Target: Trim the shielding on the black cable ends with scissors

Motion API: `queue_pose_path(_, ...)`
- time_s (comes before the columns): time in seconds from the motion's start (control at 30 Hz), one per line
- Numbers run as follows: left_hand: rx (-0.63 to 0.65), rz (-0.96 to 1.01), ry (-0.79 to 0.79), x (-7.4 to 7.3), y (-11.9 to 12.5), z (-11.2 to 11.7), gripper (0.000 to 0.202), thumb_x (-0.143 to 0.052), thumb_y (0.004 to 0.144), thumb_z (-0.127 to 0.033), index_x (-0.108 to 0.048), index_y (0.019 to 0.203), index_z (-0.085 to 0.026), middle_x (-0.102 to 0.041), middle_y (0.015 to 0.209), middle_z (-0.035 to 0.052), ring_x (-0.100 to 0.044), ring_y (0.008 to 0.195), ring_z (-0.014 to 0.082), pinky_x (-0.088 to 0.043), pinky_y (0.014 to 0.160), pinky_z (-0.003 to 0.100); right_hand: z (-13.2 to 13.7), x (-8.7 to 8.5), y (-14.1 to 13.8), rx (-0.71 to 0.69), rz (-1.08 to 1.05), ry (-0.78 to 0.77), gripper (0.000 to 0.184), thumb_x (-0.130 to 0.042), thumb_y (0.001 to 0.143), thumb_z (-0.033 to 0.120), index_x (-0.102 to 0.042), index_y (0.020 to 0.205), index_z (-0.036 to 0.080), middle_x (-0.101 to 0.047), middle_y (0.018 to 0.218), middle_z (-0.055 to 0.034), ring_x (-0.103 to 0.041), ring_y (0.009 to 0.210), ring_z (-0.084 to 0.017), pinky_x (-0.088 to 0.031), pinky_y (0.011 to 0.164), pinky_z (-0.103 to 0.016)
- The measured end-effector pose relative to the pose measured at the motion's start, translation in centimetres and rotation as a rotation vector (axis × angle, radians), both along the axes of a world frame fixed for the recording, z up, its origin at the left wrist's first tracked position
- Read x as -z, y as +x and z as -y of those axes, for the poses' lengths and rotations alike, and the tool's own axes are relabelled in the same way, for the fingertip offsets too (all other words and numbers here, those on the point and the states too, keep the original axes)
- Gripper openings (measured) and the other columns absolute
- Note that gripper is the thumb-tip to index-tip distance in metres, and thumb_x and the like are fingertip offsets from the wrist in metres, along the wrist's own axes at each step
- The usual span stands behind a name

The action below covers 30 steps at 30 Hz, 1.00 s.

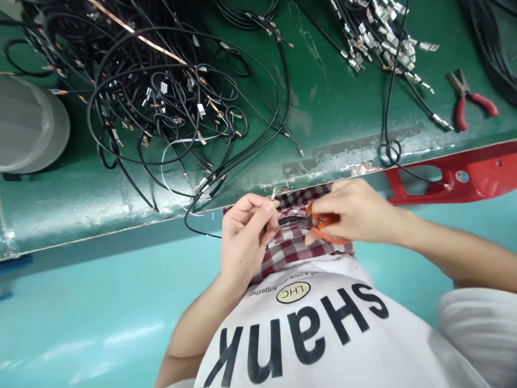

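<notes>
My left hand [246, 237] is closed in a pinch on a thin black cable [293, 220] just below the edge of the green workbench [323, 108]. My right hand [355, 210] is wrapped round the orange handles of a small pair of cutters [323, 229], whose tip meets the cable between the two hands. Both hands hover over my lap, above a red-and-white checked cloth [291, 250].
A large tangle of black cables [161, 97] covers the left of the bench. Cables with metal connectors [383, 37] lie at the top right, beside red-handled pliers [468, 99]. A ribbed white container [28, 126] stands far left. A red bracket [456, 178] juts out under the bench edge.
</notes>
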State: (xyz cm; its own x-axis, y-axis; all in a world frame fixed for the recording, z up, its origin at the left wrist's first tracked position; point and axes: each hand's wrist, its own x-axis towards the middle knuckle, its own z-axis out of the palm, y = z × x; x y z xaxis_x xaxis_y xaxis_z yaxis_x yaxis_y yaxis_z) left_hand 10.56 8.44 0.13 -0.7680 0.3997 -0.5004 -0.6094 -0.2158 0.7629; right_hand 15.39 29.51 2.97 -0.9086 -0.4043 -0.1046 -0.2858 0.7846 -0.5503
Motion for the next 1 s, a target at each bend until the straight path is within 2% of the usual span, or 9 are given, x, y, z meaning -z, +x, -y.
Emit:
queue_pose_path(0.13,0.016,-0.006,0.013,-0.1,0.2,0.0,0.02,-0.073,0.082,-0.028,-0.058,0.08,-0.014,-0.053,0.063,-0.0014,-0.039,0.048,0.002,-0.022,0.04,0.013,-0.6,0.1,-0.3,0.056,-0.236,0.218,0.031,-0.063,0.087,0.048,-0.066,0.088,0.017,-0.071,0.079,-0.001,-0.06,0.066,-0.015,-0.029,0.069,-0.032)
queue_pose_path(0.33,0.037,-0.011,0.039,-0.2,0.7,-0.2,0.018,-0.071,0.085,-0.025,-0.058,0.079,-0.014,-0.053,0.06,-0.0025,-0.036,0.044,0.001,-0.024,0.041,0.014,0.1,0.9,-0.6,0.139,-0.439,0.35,0.027,-0.06,0.089,0.043,-0.066,0.095,0.017,-0.074,0.087,-0.0013,-0.065,0.072,-0.017,-0.029,0.071,-0.034)
queue_pose_path(0.53,0.029,-0.015,0.029,-0.2,0.7,-0.1,0.019,-0.071,0.085,-0.026,-0.057,0.079,-0.014,-0.054,0.06,-0.0024,-0.036,0.044,0.0008,-0.024,0.042,0.014,0.9,0.7,-0.8,0.149,-0.413,0.423,0.033,-0.055,0.093,0.046,-0.068,0.088,0.015,-0.075,0.083,-0.0032,-0.063,0.068,-0.018,-0.027,0.071,-0.035)
queue_pose_path(0.77,0.028,-0.018,0.02,0.1,0.6,-0.2,0.02,-0.072,0.083,-0.027,-0.057,0.081,-0.015,-0.054,0.061,-0.0016,-0.04,0.047,0.0027,-0.024,0.041,0.014,1.3,0.0,-0.7,0.131,-0.392,0.518,0.03,-0.049,0.096,0.035,-0.066,0.082,0.014,-0.072,0.074,-0.0038,-0.062,0.063,-0.018,-0.026,0.069,-0.036)
queue_pose_path(1.0,0.027,-0.064,-0.004,0.0,0.6,-0.1,0.021,-0.072,0.084,-0.028,-0.057,0.082,-0.015,-0.054,0.061,-0.0013,-0.043,0.049,0.0034,-0.027,0.042,0.014,1.5,-1.0,-1.0,0.162,-0.263,0.493,0.03,-0.053,0.093,0.039,-0.068,0.079,0.017,-0.075,0.078,-0.0035,-0.059,0.059,-0.019,-0.028,0.068,-0.035)
